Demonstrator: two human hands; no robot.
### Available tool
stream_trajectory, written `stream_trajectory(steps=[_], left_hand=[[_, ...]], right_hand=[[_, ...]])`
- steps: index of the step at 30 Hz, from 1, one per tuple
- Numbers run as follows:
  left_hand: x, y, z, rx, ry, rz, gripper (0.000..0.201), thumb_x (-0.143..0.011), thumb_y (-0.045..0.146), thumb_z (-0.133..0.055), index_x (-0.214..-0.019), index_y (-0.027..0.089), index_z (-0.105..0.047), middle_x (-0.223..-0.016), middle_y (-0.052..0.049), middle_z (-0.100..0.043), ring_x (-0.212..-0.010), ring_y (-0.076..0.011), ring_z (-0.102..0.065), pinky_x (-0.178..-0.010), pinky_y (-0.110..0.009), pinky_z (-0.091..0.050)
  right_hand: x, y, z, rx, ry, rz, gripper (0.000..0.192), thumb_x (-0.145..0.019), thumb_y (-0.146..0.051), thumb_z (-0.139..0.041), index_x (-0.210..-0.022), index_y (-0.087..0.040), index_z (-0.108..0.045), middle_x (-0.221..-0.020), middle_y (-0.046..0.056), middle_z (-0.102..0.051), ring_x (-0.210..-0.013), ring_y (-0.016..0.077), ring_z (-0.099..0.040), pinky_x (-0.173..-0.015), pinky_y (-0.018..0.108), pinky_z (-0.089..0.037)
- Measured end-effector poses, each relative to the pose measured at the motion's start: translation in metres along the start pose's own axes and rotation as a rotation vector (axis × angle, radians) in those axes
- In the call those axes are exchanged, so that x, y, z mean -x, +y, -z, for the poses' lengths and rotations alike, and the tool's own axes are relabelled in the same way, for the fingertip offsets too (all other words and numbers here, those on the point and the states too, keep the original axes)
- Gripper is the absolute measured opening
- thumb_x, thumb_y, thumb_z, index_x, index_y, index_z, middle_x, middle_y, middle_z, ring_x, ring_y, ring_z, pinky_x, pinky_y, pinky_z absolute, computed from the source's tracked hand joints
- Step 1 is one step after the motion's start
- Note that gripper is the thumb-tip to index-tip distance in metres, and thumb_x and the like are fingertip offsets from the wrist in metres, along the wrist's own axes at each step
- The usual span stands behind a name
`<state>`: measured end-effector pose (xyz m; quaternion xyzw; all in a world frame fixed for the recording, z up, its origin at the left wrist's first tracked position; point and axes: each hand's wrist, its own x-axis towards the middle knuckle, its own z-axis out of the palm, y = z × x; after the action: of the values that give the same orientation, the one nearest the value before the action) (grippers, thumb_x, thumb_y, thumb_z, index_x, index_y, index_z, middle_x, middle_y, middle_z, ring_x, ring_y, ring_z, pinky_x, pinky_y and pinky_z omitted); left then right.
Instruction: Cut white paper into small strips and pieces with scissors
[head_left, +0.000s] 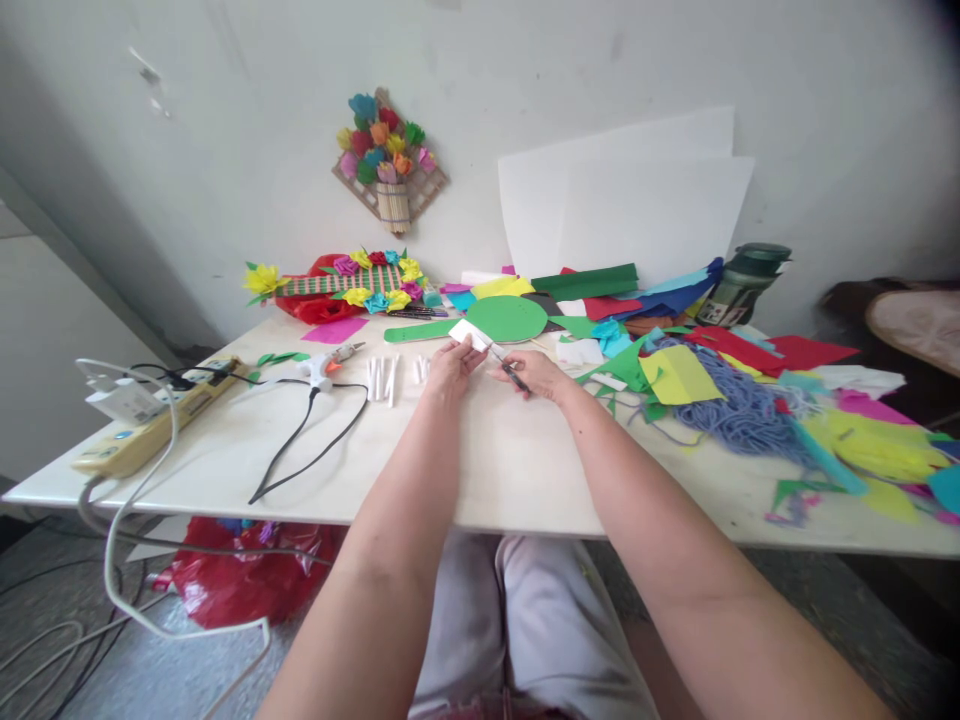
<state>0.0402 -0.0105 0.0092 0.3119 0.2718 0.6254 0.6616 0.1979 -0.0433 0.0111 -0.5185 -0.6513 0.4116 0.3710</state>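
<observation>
My left hand pinches a small white piece of paper above the middle of the table. In my right hand is a pair of scissors, its blades reaching to the paper's right edge. Whether the blades are cutting in is too small to tell. Just beyond both hands lies a green paddle-shaped cutout with a round middle and a long arm to the left. Left of my left hand, several short white paper rolls lie side by side.
A glue gun with a black cord and a power strip lie at left. Paper scraps and blue-grey yarn spread at right, near a dark bottle. A flower-trimmed craft sits at the back.
</observation>
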Motion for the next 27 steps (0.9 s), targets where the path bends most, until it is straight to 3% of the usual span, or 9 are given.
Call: stream_trajectory(steps=[6, 27], left_hand=[[0.0, 0.002, 0.001, -0.002, -0.027, -0.01, 0.004, -0.075, 0.009, -0.06, -0.073, 0.01, -0.057, -0.067, -0.003, -0.064, -0.064, -0.0102, -0.063, -0.088, -0.035, -0.05], [-0.001, 0.005, 0.005, -0.023, -0.027, 0.015, 0.008, -0.073, 0.008, -0.062, -0.069, 0.01, -0.055, -0.063, -0.002, -0.062, -0.06, -0.0093, -0.062, -0.082, -0.031, -0.052]], right_hand=[[0.001, -0.001, 0.001, 0.12, 0.003, 0.068, 0.026, -0.067, -0.04, -0.069, -0.073, -0.016, -0.061, -0.045, -0.004, -0.049, -0.033, 0.005, -0.042, -0.032, 0.015, -0.034], [-0.003, 0.008, 0.001, 0.162, -0.008, 0.091, 0.028, -0.064, -0.042, -0.068, -0.075, -0.017, -0.062, -0.05, -0.004, -0.05, -0.036, 0.0063, -0.044, -0.029, 0.017, -0.035]])
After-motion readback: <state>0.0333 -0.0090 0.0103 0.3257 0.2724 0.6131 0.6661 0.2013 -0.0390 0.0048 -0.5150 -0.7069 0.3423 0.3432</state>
